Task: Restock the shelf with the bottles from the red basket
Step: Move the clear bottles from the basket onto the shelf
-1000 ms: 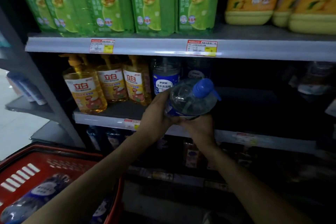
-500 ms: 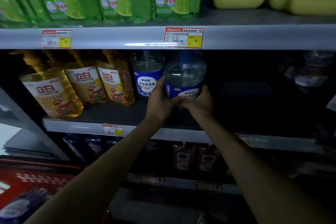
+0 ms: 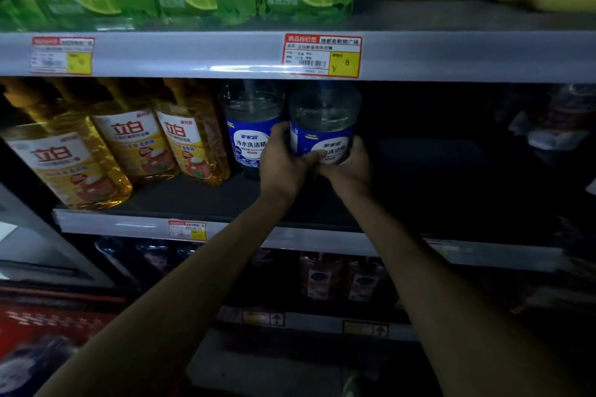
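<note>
The bottle [image 3: 324,119], tilted cap-forward over the shelf [image 3: 135,223] edge a second ago, is now upright and deeper in, just at 3 o'clock of its twin [image 3: 246,135].

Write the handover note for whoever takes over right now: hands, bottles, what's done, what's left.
Left hand and right hand: both grip the base of the blue-label bottle.
That bottle is upright over the middle shelf, right of a matching shelved bottle; hands hide whether it is set down.
Done: one matching bottle already stands there.
Left: release this one; red basket, lower left, seems to hold at least one more.
</note>
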Demonstrator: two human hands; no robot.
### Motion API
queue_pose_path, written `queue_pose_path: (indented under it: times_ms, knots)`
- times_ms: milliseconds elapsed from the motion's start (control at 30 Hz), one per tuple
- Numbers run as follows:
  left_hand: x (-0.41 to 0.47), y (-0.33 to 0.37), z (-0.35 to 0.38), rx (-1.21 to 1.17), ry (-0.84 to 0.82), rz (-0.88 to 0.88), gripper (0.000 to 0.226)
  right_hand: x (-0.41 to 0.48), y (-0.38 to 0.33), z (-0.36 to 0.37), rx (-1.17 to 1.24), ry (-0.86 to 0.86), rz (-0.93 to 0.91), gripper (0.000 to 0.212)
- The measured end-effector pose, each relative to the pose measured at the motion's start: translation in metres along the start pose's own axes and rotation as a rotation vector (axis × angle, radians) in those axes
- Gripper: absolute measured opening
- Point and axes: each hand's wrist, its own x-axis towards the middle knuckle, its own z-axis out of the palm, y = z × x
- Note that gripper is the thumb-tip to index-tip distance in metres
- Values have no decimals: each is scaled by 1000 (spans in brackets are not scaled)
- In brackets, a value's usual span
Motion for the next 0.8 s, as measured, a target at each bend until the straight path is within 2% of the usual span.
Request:
queue_pose_path:
  times_ms: [167, 333, 467, 633, 800]
  knots:
    - [0, -2, 7, 87, 45, 29, 73, 1, 2, 2, 7, -24, 16, 85]
    - [1, -17, 3, 105, 41, -19, 70, -2, 4, 6, 36, -38, 42, 93]
    - [-18, 12, -16, 28, -59, -79, 55, -11, -3, 4, 84, -37, 64, 94]
    - [-36, 25, -43, 93, -178, -70, 54, -31, -11, -7, 7, -45, 78, 106]
    - [-57, 25, -79, 245, -240, -36, 69, -65, -24, -19, -132, -133, 5, 100]
